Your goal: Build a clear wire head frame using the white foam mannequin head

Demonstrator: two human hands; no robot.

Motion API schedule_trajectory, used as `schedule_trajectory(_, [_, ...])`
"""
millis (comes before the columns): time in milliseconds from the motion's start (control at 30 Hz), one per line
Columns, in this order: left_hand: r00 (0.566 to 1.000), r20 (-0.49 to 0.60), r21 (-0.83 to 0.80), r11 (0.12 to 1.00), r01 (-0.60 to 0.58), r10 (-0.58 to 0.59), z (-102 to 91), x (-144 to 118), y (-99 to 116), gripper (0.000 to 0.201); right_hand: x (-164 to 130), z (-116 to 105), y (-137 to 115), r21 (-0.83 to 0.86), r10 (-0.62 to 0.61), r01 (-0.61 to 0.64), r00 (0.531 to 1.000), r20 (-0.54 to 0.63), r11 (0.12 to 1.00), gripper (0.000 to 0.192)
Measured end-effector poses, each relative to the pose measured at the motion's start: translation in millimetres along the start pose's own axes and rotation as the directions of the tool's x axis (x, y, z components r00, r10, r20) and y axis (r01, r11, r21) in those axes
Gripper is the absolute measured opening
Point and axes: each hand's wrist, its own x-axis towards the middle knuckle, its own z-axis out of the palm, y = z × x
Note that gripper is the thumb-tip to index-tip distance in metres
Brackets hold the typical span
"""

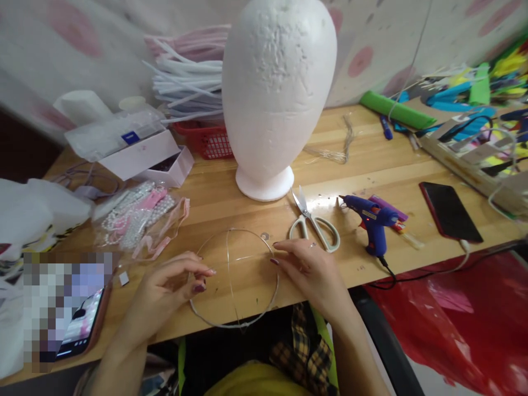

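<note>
A round wire frame is between my hands near the table's front edge, its lower rim partly wrapped in white. One thin wire crosses it lengthwise, and a shorter one runs towards its right side. My left hand has its curled fingers around the frame's left side, thumb and forefinger slightly apart at the tips. On the right rim, the thumb and forefinger of my right hand grip the frame. Just beyond my right hand lie white-handled scissors. A white foam head stands upright behind the frame.
A blue glue gun and a plugged-in phone lie on the right. Bagged pearl beads, a white box and another phone occupy the left. Loose wires are behind; a red bag hangs below.
</note>
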Motion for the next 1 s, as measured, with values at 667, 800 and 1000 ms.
schedule_trajectory(667, [0.989,-0.139,0.125,0.992,-0.025,0.043,-31.0,-38.6,-30.5,0.012,91.2,31.2,-12.5,-0.09,-0.063,0.075,0.99,0.13,0.993,0.017])
schedule_trajectory(800, [0.988,-0.14,0.104,0.994,-0.044,0.059,-21.6,-33.6,-28.2,0.013,111.8,34.8,-11.9,-0.171,-0.054,0.079,0.988,0.146,0.982,0.016])
schedule_trajectory(1000, [0.99,-0.14,0.027,1.0,-0.012,0.015,-10.4,-35.9,-28.7,0.013,96.2,21.2,-35.2,-0.183,-0.121,0.123,0.992,0.021,0.975,0.016])
